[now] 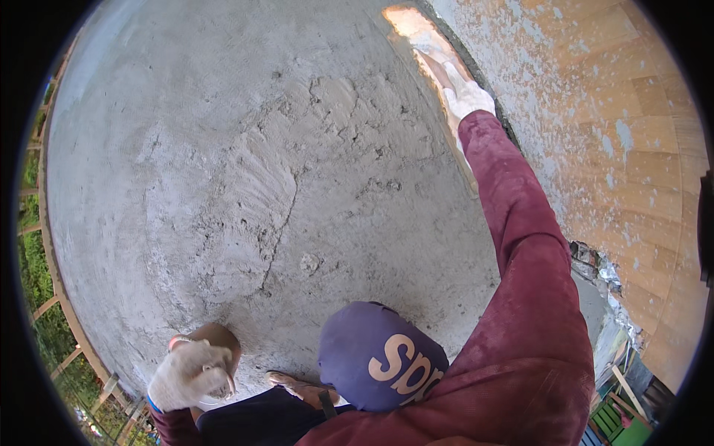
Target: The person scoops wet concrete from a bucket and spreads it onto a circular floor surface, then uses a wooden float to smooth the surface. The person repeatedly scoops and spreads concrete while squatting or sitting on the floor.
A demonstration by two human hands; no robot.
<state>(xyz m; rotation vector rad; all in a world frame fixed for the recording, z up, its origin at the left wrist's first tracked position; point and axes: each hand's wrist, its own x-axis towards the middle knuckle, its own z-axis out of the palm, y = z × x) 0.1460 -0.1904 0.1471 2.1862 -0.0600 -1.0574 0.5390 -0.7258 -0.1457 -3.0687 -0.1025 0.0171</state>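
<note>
At the far right, my right hand [468, 91], in a pale, dirty work glove, is closed round the handle of a long, narrow float [413, 28]. The float lies flat on the grey wet concrete [223, 171], its long side close to the foot of the wall. Its face is pale and shiny, with orange-brown edges. My left hand [190, 374], also gloved, rests by my bare left knee at the lower left. Its fingers are curled, and nothing shows in them.
Rough ridges and lumps mark the middle of the concrete. A wood-patterned wall [610, 111] spattered with cement runs along the right. A timber edge [63, 297] with greenery beyond bounds the left. Blue cloth with pale lettering [372, 349] covers my right knee.
</note>
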